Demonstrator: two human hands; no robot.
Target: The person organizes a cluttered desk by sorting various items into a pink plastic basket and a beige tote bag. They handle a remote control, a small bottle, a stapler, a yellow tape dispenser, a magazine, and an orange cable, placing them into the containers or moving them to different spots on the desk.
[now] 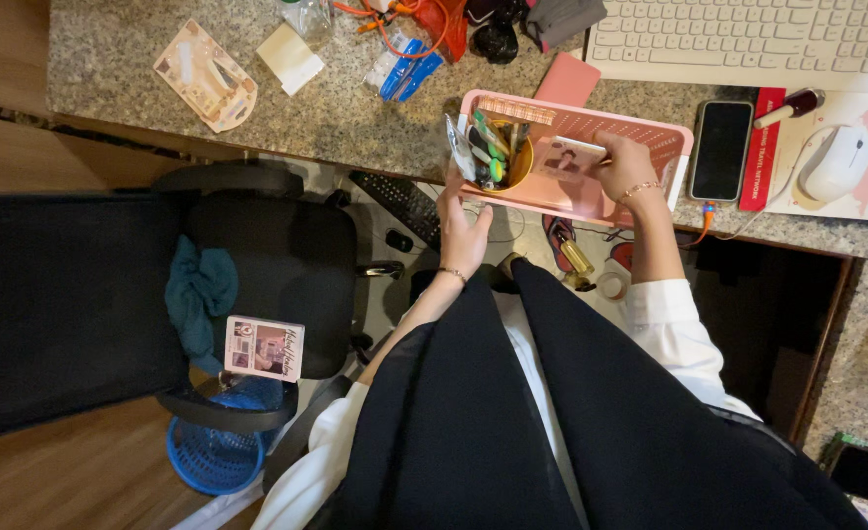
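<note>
Under the right hand (pixel 625 167) a pink plastic basket (pixel 674 137) with a perforated, matt wall is seen, and a glossy paper card (pixel 568 157) is held at its fingers. Just above the left hand (pixel 463 236) a smooth yellow plastic cup (pixel 519 169) is found. The table (pixel 110 59) beyond both hands is formed of speckled, polished stone. A thin metal bracelet (pixel 640 187) is worn on the right wrist.

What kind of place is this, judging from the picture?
Probably a home office or study corner: a granite desk with a white keyboard and mouse, and a black office chair beside it.
</note>
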